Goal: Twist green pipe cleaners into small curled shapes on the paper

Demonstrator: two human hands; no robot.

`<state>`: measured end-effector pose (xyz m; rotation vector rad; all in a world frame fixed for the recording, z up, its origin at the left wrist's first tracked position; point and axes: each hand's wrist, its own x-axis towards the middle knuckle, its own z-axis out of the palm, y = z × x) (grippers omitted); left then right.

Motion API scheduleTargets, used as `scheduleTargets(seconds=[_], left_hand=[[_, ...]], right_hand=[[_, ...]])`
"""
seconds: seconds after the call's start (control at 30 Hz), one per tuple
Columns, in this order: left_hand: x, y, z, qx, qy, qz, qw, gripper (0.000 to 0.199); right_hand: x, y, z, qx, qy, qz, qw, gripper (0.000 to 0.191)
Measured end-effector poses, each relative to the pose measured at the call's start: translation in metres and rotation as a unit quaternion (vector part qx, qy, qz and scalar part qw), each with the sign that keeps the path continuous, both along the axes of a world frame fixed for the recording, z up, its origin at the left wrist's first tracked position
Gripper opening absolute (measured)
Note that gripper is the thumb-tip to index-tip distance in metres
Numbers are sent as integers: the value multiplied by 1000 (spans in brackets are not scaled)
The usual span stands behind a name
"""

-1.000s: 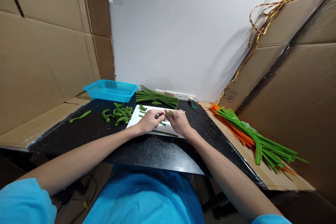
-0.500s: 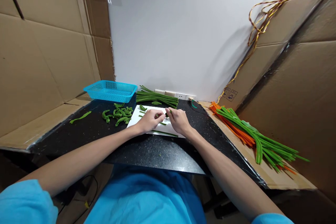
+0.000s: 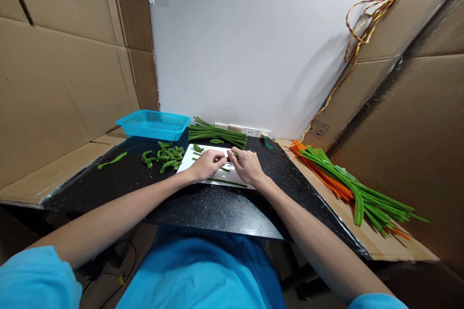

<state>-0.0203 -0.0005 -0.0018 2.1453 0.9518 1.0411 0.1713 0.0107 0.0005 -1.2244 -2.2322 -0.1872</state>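
Observation:
Over a white sheet (image 3: pixel 188 163) on the black table, my left hand (image 3: pixel 207 165) and my right hand (image 3: pixel 246 165) are close together with fingertips pinched. My right hand grips a small green fuzzy piece (image 3: pixel 235 154). What my left fingertips hold is too small to make out. Short green stem pieces and one longer green stem (image 3: pixel 228 183) lie on the sheet. A bent green piece (image 3: pixel 197 147) rests at its back left. Several curled green pieces (image 3: pixel 168 157) are heaped left of the sheet.
A blue basket (image 3: pixel 154 125) stands at the back left, beside a bundle of dark green stems (image 3: pixel 217 134). Bright green stems (image 3: pixel 344 181) and orange stems (image 3: pixel 326 178) lie on cardboard at right. A green strip (image 3: pixel 112 160) lies far left.
Both hands stay over the sheet with only slight finger movement. The whole view has shifted a little.

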Motion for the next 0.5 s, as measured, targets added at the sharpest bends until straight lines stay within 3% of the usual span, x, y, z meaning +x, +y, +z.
scheduleTargets(seconds=[0.23, 0.5], left_hand=[[-2, 4, -4, 1, -1, 8, 1000, 42], [-2, 5, -6, 40, -3, 0, 999, 35]], right_hand=[[-4, -4, 5, -30, -72, -57, 995, 49], [-3, 0, 7, -44, -55, -81, 994, 54]])
